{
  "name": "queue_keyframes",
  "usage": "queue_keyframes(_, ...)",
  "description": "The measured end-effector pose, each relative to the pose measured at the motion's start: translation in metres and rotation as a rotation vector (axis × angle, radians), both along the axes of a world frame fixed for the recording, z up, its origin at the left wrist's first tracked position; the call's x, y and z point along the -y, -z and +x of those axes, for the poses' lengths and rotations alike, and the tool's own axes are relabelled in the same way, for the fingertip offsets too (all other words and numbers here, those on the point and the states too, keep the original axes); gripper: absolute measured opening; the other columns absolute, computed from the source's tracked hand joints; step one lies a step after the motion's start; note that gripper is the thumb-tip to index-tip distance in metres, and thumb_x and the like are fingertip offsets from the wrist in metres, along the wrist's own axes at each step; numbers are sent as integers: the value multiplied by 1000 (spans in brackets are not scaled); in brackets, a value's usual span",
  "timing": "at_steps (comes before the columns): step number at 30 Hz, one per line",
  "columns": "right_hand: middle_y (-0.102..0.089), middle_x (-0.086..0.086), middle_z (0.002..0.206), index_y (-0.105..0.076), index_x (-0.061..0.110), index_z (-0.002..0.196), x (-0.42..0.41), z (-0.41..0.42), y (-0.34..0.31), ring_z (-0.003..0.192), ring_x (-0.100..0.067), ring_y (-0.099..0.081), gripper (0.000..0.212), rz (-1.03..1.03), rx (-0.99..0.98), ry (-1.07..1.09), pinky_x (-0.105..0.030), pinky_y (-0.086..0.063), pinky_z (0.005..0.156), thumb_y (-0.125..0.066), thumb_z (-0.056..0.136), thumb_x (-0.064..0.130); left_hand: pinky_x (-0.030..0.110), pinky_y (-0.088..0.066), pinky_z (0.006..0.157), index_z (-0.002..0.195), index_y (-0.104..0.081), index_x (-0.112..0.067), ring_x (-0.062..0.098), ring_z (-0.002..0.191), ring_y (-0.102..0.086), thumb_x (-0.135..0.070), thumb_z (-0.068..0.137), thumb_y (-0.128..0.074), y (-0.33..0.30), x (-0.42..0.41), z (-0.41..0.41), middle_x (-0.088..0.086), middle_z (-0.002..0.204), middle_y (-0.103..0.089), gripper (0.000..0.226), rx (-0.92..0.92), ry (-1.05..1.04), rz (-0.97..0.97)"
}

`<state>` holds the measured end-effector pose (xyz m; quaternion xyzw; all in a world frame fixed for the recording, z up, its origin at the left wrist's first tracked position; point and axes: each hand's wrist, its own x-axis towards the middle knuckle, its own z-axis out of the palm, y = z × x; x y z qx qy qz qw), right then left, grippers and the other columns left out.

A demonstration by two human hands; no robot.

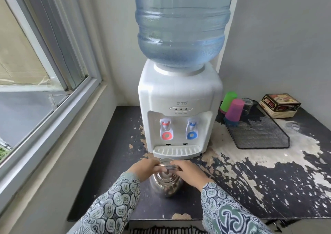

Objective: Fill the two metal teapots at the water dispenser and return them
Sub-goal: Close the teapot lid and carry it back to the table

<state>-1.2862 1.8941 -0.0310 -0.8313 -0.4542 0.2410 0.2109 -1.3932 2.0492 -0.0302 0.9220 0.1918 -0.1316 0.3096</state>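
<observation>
One shiny metal teapot [166, 184] stands on the worn black table [250, 189], just in front of the drip tray [177, 151] of the white water dispenser [179, 97]. My left hand [143, 167] and my right hand [189, 171] both grip the teapot's handle from either side, above its lid. The dispenser has a red tap [166, 128] on the left and a blue tap [192, 128] on the right, with a large blue water bottle [180, 24] on top. I see no second teapot.
A black mesh tray [258, 133] to the right of the dispenser holds upturned green, pink and glass cups [234, 108]. A printed box [280, 104] sits in the far right corner. A window [41, 58] and its sill run along the left.
</observation>
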Motion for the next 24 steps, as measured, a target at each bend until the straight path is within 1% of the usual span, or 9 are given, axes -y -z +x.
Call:
queue_keyframes(2,-66,-2,115,-57,25,120,-2,1,-4,106,-21,-60,42,27,-49,36,-35,-48,87,-52,86,49,38,-50,83,101,-63,-15,23,90,-63,-100,43,-12,2,3,-1,5,96,-69,115,74,-54,45)
queue_keyframes(5,-61,-1,127,-53,26,124,-4,10,-2,116,-22,-55,62,66,-94,4,-44,-46,97,-46,77,66,37,-49,85,104,-64,-20,23,95,-63,-98,41,1,1,9,2,2,99,-69,119,123,-112,147)
queue_keyframes(9,-64,-5,118,-57,13,117,12,25,-16,108,-21,-58,52,31,-83,-49,-33,-46,86,-54,83,52,39,-51,79,93,-62,-20,23,89,-64,-87,59,-6,-6,32,6,-2,90,-67,93,170,-108,255)
queue_keyframes(11,-67,-6,92,-60,10,93,34,31,-21,85,-20,-61,51,41,-76,-45,-32,-46,69,-54,79,59,37,-51,71,78,-55,-18,22,78,-65,-89,59,-3,-13,50,9,-4,75,-62,90,208,-101,298)
queue_keyframes(14,-47,-2,60,-47,13,64,74,38,-32,53,-14,-41,48,68,-68,-36,-26,-29,50,-56,79,58,35,-49,63,65,-41,-24,23,72,-65,-92,54,3,-27,85,17,-5,64,-55,81,278,-63,367)
queue_keyframes(17,-52,-6,71,-47,15,64,139,46,-50,50,-12,-35,50,119,-71,13,-29,-26,51,-55,74,63,34,-45,61,59,-36,-28,25,74,-65,-85,63,-10,-40,141,32,-4,58,-51,63,370,-50,388)
queue_keyframes(20,-51,-1,68,-45,21,61,211,55,-65,55,-13,-39,41,167,-83,79,-31,-27,54,-55,81,55,35,-50,62,76,-59,-24,24,74,-66,-87,66,-13,-45,200,48,-1,69,-67,79,465,-32,397)
queue_keyframes(22,-52,5,65,-47,26,62,262,62,-74,56,-10,-45,33,187,-82,123,-29,-31,54,-55,86,46,37,-52,63,79,-60,-21,25,73,-67,-84,70,-18,-49,244,61,2,73,-70,77,520,-15,390)
queue_keyframes(24,-52,7,63,-46,29,62,309,66,-82,55,-8,-45,30,207,-89,152,-28,-32,54,-53,87,45,37,-51,61,73,-58,-18,25,66,-65,-86,68,-10,-55,287,73,3,67,-68,84,570,7,363)
